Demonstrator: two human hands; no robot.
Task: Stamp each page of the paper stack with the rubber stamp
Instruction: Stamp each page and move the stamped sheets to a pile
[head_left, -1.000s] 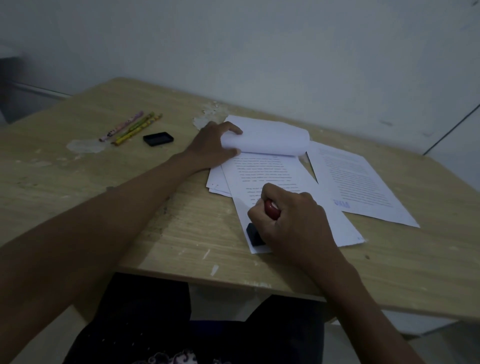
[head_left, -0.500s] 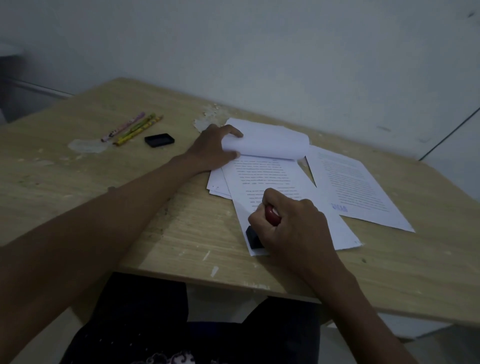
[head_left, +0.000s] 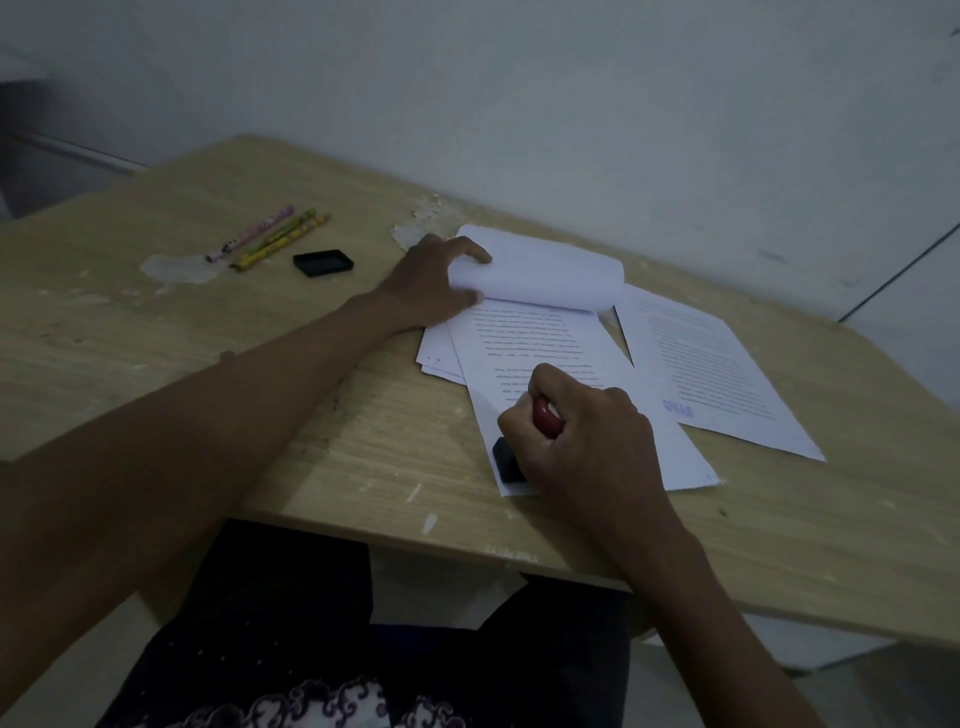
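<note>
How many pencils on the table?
3, lying side by side at the far left of the table, just left of the black ink pad: a pink one, a green one, a yellow one. None seem hidden.

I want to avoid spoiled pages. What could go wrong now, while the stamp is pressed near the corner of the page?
1. The rubber stamp sits close to the page's near-left corner, so part of the mark may fall off the paper.
2. The left hand holds only the folded-back sheets; the page could slide under the right hand and smear.
3. If released, those sheets may flop onto fresh ink.
</note>
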